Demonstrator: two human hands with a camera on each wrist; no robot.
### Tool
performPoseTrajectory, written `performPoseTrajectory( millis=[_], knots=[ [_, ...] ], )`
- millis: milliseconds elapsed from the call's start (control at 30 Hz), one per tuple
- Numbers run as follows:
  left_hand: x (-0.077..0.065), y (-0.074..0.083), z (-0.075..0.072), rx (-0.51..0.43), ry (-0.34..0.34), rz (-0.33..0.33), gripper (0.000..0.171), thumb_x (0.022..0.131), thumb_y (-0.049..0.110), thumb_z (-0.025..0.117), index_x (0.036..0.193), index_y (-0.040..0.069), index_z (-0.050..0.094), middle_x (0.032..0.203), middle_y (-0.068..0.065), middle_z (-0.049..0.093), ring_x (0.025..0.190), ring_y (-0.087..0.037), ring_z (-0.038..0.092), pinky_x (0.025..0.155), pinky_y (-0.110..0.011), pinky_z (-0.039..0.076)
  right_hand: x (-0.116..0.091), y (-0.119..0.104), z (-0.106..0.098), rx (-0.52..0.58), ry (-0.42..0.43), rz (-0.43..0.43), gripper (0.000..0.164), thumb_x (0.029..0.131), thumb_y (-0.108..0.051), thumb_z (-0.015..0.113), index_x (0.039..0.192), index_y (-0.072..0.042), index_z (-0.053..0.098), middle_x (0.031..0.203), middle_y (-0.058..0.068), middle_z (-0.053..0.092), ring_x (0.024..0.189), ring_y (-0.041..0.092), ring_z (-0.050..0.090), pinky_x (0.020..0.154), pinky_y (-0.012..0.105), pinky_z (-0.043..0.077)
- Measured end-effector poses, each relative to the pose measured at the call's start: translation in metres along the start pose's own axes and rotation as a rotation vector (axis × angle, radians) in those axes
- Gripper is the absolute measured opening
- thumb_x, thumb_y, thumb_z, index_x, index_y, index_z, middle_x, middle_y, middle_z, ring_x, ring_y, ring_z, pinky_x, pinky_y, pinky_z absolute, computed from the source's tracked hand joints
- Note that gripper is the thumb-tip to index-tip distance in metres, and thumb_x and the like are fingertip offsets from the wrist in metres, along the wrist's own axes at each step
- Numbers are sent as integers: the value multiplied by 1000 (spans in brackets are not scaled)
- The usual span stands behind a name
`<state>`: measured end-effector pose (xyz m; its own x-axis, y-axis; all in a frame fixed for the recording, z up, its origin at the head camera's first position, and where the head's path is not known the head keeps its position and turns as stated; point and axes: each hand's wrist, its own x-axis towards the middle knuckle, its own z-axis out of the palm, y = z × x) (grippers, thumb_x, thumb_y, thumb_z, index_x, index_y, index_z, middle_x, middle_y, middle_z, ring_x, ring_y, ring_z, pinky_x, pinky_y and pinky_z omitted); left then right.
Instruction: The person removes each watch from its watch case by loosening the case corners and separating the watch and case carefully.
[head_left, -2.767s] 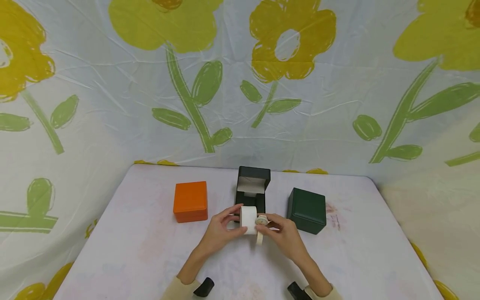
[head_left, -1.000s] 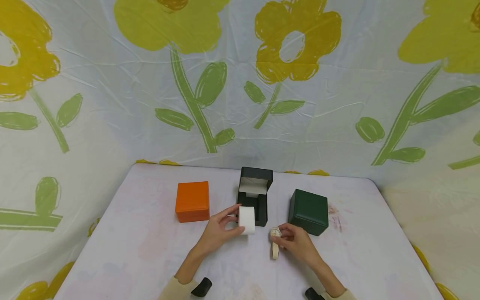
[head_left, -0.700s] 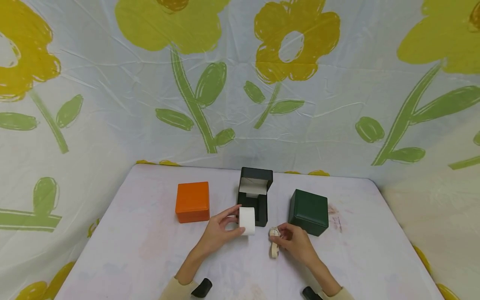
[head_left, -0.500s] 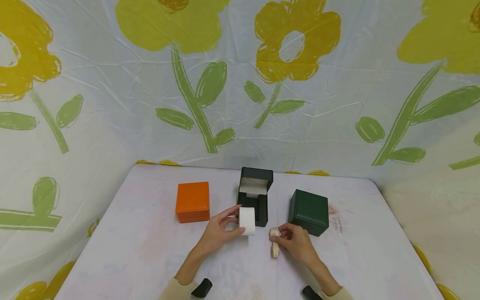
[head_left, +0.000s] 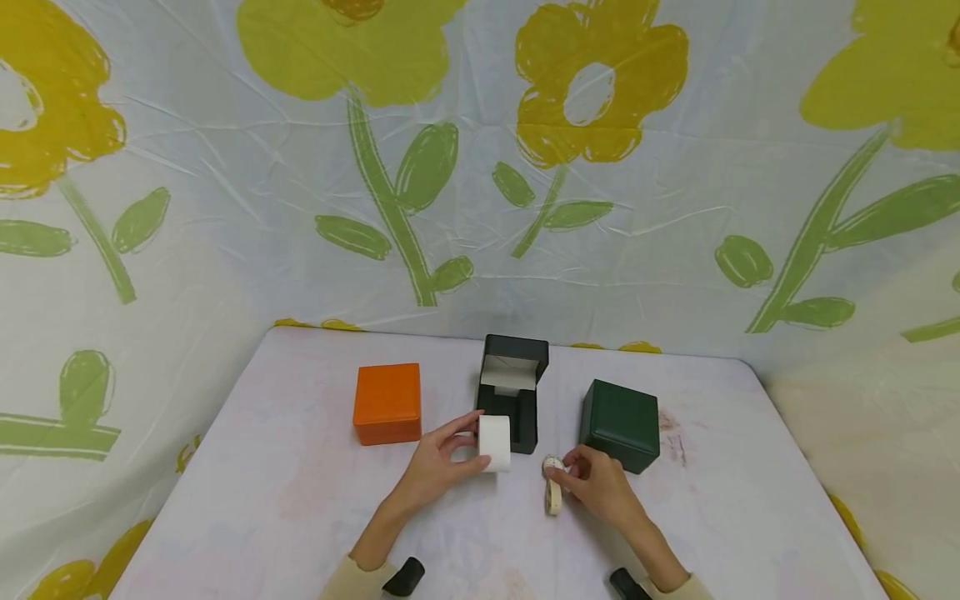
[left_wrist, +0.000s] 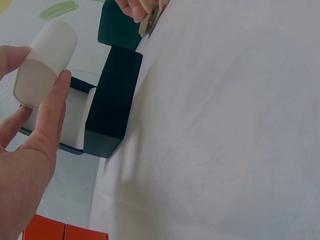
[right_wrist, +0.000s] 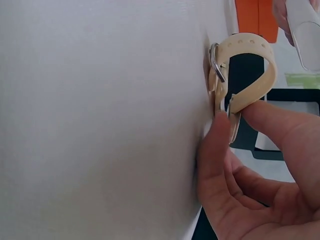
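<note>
My left hand (head_left: 431,467) holds a white watch cushion (head_left: 493,443) by its ends, raised in front of the open black watch box (head_left: 529,429). In the left wrist view the cushion (left_wrist: 52,47) is a smooth rounded roll between thumb and fingers. To the right, my right hand (head_left: 606,492) pinches a wristwatch (head_left: 553,501) by its case, low at the tabletop. Its cream strap (right_wrist: 250,45) is buckled into a loop, as the right wrist view shows. Thumb and fingers partly cover the watch face.
A closed orange box (head_left: 387,400) stands left of the black box, and a closed dark green box (head_left: 621,421) stands to its right, just beyond my right hand. The white table (head_left: 300,508) meets a flower-print cloth (head_left: 645,267) behind.
My right hand has carried the wristwatch away from the cushion, rightward and nearer to me, down to the tabletop. Over the last second it barely moves. The left hand keeps the cushion in place.
</note>
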<state>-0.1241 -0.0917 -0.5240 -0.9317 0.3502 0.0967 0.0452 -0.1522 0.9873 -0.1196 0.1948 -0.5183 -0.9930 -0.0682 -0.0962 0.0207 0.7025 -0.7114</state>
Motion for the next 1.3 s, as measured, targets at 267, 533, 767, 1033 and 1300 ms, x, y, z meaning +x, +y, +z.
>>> performPoseTrajectory(
  millis=[267,533,767,1033,1300],
  knots=[
    [1,-1,-1,15,-4,3,71,89,-1,79,152,1,47,137,-19,54,122,-43,56,90,-31,58,0,-3,-3,35,-27,14,27,92,-30,79,90,-5,69,66,0,61,57,14,57,53,24,45],
    [3,-1,-1,22,-1,8,69,89,0,79,151,5,50,136,-19,55,121,-43,56,90,-31,58,0,-3,-5,48,-39,26,26,95,-29,76,89,-5,69,65,1,64,58,16,59,53,25,46],
    [4,-1,-1,36,2,4,70,88,0,79,151,3,48,135,-18,55,120,-39,58,89,-30,58,-4,-5,-12,46,-35,27,24,96,-27,75,91,-5,69,70,1,67,61,16,63,55,25,49],
    [5,1,-1,47,11,1,71,89,1,79,152,1,47,135,-18,56,118,-37,59,88,-28,58,-9,-11,-22,-1,37,-92,15,94,-21,77,89,-8,71,77,-2,66,68,10,64,60,23,51],
    [7,3,0,72,-7,-12,71,89,4,80,153,5,48,136,-16,55,119,-34,59,88,-27,58,-12,-22,-23,38,107,-290,16,89,-7,80,101,-3,71,80,-4,65,73,10,65,67,28,58]
  ],
)
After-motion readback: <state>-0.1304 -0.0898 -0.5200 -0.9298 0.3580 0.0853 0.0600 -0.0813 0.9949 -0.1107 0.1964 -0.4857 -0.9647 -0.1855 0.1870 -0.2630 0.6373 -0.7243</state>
